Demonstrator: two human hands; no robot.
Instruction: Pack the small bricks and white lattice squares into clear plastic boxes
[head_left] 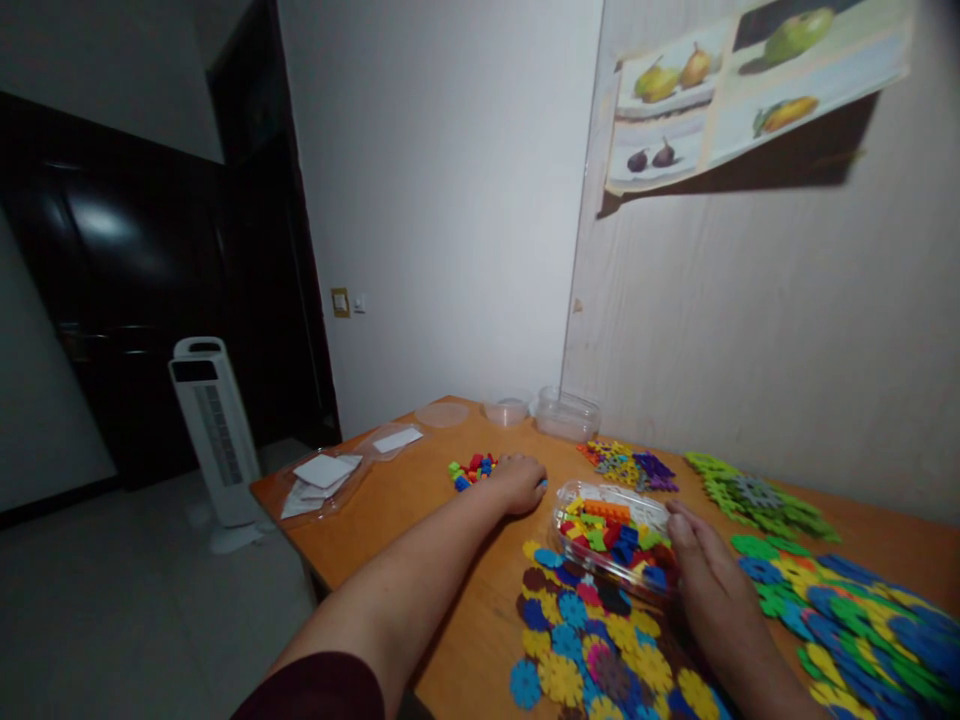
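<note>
Open bench runs to its edge toward eight o'clock from the block pile, where the left hand hides its fingertips, its grip impossible to tell, while at that hand's four o'clock the right hand grasps the clear tub.

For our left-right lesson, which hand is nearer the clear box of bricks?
Right: the right hand touches the right end of the brick box; the left hand is apart, to its left.

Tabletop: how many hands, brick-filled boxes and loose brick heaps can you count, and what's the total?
Left hand plus right hand: 2
Brick-filled clear box: 1
Loose brick heap, partly covered: 1
Total: 4
</note>
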